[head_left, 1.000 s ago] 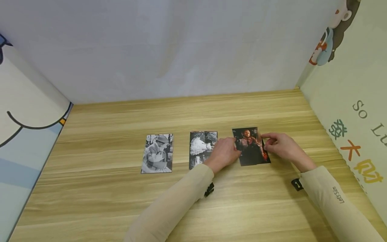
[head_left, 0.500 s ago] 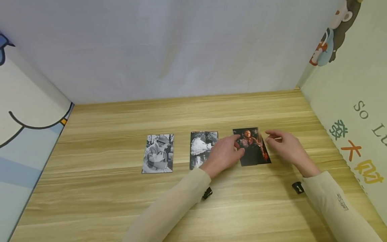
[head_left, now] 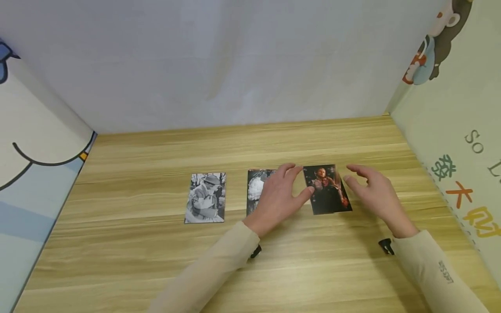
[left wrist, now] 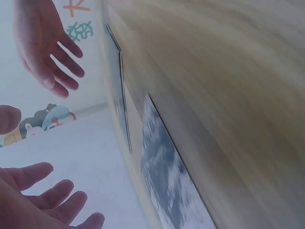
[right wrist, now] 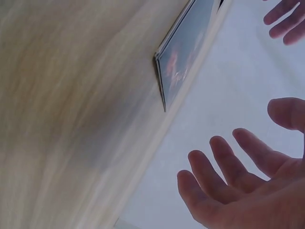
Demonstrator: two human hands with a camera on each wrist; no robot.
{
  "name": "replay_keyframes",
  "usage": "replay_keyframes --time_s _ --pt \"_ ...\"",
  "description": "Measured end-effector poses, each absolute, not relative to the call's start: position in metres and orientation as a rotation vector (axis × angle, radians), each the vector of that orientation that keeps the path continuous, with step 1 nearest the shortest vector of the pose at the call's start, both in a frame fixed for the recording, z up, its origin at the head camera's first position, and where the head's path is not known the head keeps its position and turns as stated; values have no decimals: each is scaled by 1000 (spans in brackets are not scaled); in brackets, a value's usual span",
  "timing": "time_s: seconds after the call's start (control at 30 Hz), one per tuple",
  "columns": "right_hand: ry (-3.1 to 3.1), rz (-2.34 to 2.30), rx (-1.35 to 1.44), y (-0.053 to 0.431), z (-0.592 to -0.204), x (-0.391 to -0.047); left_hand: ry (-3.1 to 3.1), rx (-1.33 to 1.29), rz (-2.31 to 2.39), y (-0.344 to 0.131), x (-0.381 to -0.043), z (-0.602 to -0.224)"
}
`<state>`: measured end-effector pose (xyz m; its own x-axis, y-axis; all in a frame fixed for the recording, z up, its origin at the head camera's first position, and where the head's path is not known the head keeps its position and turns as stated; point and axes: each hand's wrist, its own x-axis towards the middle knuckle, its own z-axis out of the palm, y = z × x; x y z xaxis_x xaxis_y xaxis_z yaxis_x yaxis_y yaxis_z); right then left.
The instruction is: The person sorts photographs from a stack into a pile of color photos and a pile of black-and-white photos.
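Three photo cards lie in a row on the wooden table. The right one is a dark colour photo card [head_left: 326,191] showing a reddish figure. In the right wrist view, its edge [right wrist: 159,64] shows more than one layer. My left hand [head_left: 275,195] hovers above the middle black-and-white photo card [head_left: 254,189], covering much of it, with its thumb tip overlapping the dark card's left edge. Raised off the dark card's right side is my right hand [head_left: 373,191]. Both hands have spread, relaxed fingers and hold nothing. A black-and-white photo card [head_left: 205,198] of a seated person in a hat lies leftmost.
The wooden table [head_left: 137,261] meets a pale back wall [head_left: 176,78]. Printed side panels stand at the left [head_left: 43,130] and right [head_left: 462,130]. A black wrist device [head_left: 385,246] shows beneath the right sleeve.
Both hands have come off the dark photo card and moved apart, the left one leftward over the middle card, the right one slightly rightward. The cards stay in place.
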<state>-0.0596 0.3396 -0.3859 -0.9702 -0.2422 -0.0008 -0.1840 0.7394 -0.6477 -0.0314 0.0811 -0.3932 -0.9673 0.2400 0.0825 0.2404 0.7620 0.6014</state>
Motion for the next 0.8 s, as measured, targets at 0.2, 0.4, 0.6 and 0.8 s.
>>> replay_keyframes --time_s 0.2,0.4,0.6,0.8 --pt "2893 -1053 -360 331 -383 -53 -2886 -450 -838 61 -27 -392" --pt "2887 -1054 -360 320 -384 -50 -2867 -409 -751 38 -23 -391" --pt "2876 -1099 -374 307 -388 -48 -2855 -357 -735 10 -18 -396" --pt "2865 -1105 -435 294 -393 -46 -2848 -307 -778 -13 -11 -399"
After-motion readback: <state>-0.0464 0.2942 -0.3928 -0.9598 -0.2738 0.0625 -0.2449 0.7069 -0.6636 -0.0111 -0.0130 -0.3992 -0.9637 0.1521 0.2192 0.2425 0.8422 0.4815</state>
